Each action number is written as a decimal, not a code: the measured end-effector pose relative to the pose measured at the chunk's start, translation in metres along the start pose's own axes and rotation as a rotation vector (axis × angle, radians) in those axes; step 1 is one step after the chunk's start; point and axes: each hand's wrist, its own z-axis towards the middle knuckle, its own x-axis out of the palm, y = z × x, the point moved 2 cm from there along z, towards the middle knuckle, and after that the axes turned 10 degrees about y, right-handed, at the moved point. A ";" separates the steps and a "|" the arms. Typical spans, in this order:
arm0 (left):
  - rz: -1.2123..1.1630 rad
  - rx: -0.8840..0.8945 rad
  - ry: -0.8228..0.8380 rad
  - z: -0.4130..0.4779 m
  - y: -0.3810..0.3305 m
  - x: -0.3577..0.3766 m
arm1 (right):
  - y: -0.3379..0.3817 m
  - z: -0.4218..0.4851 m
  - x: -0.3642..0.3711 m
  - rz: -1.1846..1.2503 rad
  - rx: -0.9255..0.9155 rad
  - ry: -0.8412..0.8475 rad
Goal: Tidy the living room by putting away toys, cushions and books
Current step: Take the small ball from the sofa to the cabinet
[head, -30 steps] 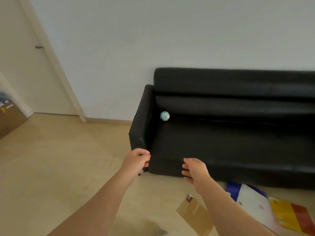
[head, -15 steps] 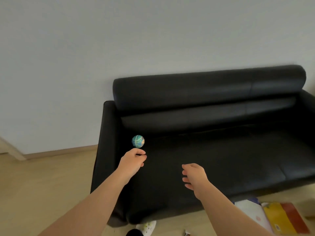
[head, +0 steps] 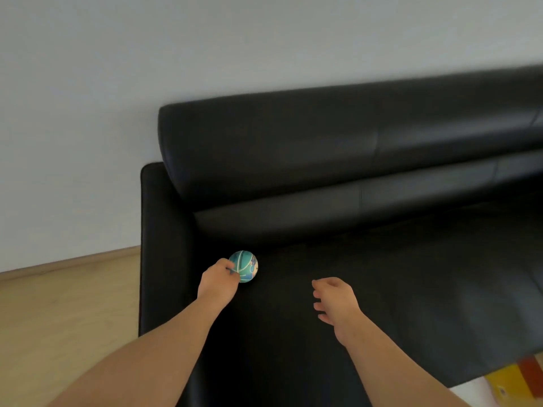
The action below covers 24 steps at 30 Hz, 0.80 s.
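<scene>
The ball (head: 245, 265) lay left of centre on the sofa (head: 323, 304) seat — touching the left hand (head: 219, 282) fingertips, grip unclear — while the right hand (head: 335, 301) hung farther off, fingers loosely curled, empty.

You have a black leather sofa (head: 382, 289) in front of you, set against a pale wall, with its left armrest (head: 160, 245) nearest your left side. On the seat, at the far left corner close to the backrest, lies a small teal ball (head: 246, 265) with a printed pattern. The wooden floor (head: 64, 312) runs along the left of the sofa. At the near right, just past the seat's front edge, a yellow and red book (head: 520, 380) lies on the floor, only partly in view.
</scene>
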 end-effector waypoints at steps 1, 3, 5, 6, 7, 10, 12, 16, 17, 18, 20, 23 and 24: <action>0.090 0.022 0.000 0.010 0.001 0.002 | 0.001 0.007 0.002 0.010 0.030 -0.001; 0.294 0.101 0.015 0.040 0.005 0.011 | 0.000 0.033 0.008 0.068 0.104 0.008; 0.513 0.183 0.063 0.064 0.007 0.022 | -0.005 0.052 0.011 0.147 0.164 0.034; 0.605 0.195 0.096 0.076 0.007 0.027 | -0.009 0.062 0.012 0.153 0.183 0.040; 0.669 0.187 0.130 0.089 0.009 0.033 | -0.014 0.072 0.012 0.146 0.202 0.041; 0.665 0.103 0.198 0.116 0.018 0.044 | -0.025 0.092 0.010 0.135 0.252 0.018; 0.588 0.068 0.240 0.127 0.026 0.050 | -0.031 0.101 0.006 0.132 0.264 0.004; 0.660 0.035 0.189 0.135 0.031 0.051 | -0.038 0.113 0.004 0.133 0.277 -0.006; 0.689 0.023 0.165 0.136 0.031 0.050 | -0.038 0.114 0.005 0.138 0.280 -0.010; 0.711 0.018 0.142 0.136 0.029 0.049 | -0.039 0.115 0.006 0.140 0.282 -0.010; 0.731 0.023 0.118 0.137 0.026 0.052 | -0.041 0.118 0.008 0.146 0.294 0.006; 0.557 -0.001 0.203 0.141 0.030 0.061 | -0.042 0.122 0.011 0.157 0.289 0.037; 0.522 -0.008 0.237 0.140 0.032 0.063 | -0.044 0.122 0.010 0.165 0.290 0.045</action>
